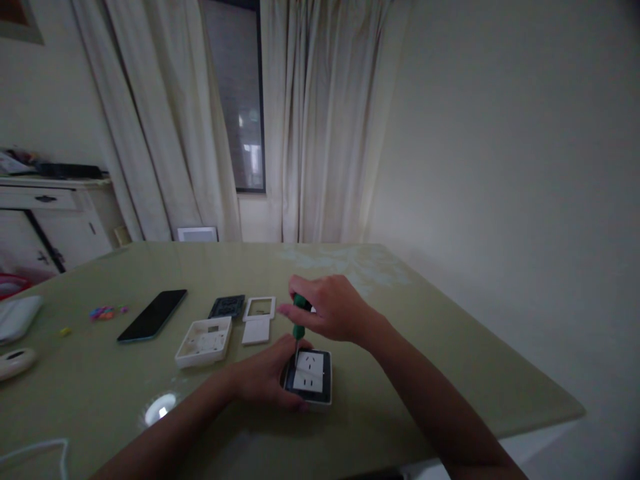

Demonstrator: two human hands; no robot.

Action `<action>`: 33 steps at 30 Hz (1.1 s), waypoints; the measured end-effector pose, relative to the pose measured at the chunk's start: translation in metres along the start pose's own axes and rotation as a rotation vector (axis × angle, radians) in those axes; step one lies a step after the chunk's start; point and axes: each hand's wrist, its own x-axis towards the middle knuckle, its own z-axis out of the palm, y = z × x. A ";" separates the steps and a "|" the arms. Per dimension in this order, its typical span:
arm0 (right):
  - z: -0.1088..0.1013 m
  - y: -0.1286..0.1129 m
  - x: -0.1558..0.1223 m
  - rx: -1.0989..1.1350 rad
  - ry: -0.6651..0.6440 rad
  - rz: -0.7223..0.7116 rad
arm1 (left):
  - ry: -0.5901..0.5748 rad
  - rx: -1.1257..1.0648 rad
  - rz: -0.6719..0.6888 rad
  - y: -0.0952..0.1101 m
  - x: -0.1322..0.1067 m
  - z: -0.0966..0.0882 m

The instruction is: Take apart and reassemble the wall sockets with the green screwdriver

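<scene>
- The left hand (273, 373) grasps the left side of a wall socket (310, 379), thumb at its near edge; the socket lies on the table (450, 373), to the right of this palm.
- A green-handled screwdriver (299, 331) stands nearly upright, its shaft running down to the left part of the socket's face.
- The right hand (333, 308) is closed around the screwdriver's handle, beyond and above the socket.
- In the way: the left hand covers the socket's left edge — and the right fingers hide part of the handle.
- Around them, from the far left: a white case (19, 319) and a cream rounded object (17, 364), then small coloured pieces (104, 313).
- Next, a dark phone (154, 317) lies flat, well apart from both hands.
- Nearer the left wrist, an open white box (203, 360) sits just beyond the forearm.
- Behind it lies a dark plate (227, 306); to the right, a white frame (273, 307) with a white panel (257, 331) just on its near side.
</scene>
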 end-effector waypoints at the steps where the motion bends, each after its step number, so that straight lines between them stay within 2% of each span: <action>1: 0.000 -0.002 0.000 -0.010 0.001 0.023 | -0.004 -0.005 -0.006 0.001 0.000 0.000; 6: -0.006 -0.002 -0.001 0.169 -0.095 -0.099 | 0.002 -0.006 -0.033 0.005 -0.001 -0.001; 10: -0.008 0.003 -0.002 0.230 -0.117 -0.139 | 0.018 0.024 -0.024 0.005 -0.001 -0.001; 14: 0.001 0.002 0.002 0.014 -0.011 0.082 | 0.062 0.088 -0.023 0.008 0.002 0.004; 16: 0.004 0.000 0.003 -0.021 0.015 0.128 | 0.112 0.137 -0.019 0.009 0.004 0.008; 19: 0.001 -0.003 0.003 0.134 -0.065 -0.056 | 0.150 0.138 0.025 0.008 0.006 0.012; 21: -0.003 -0.004 0.001 0.247 -0.129 -0.177 | 0.124 0.102 0.065 0.005 0.006 0.012; 22: -0.005 -0.005 0.000 0.264 -0.135 -0.186 | 0.111 0.089 0.073 0.004 0.006 0.011; 23: -0.005 -0.006 0.000 0.241 -0.117 -0.143 | 0.104 0.083 0.070 0.004 0.006 0.011; 27: -0.003 -0.006 -0.002 -0.069 0.028 0.251 | 0.131 0.114 0.023 0.006 0.005 0.012; 28: -0.004 -0.005 -0.002 -0.090 0.024 0.266 | 0.134 0.122 0.016 0.007 0.005 0.012; 29: -0.006 -0.004 -0.003 -0.062 -0.005 0.222 | 0.131 0.127 0.006 0.008 0.005 0.013; 32: -0.015 -0.005 -0.008 0.130 -0.116 -0.036 | 0.109 0.123 -0.029 0.009 0.006 0.013; 33: -0.017 -0.006 -0.010 0.150 -0.128 -0.067 | 0.105 0.119 -0.028 0.009 0.006 0.012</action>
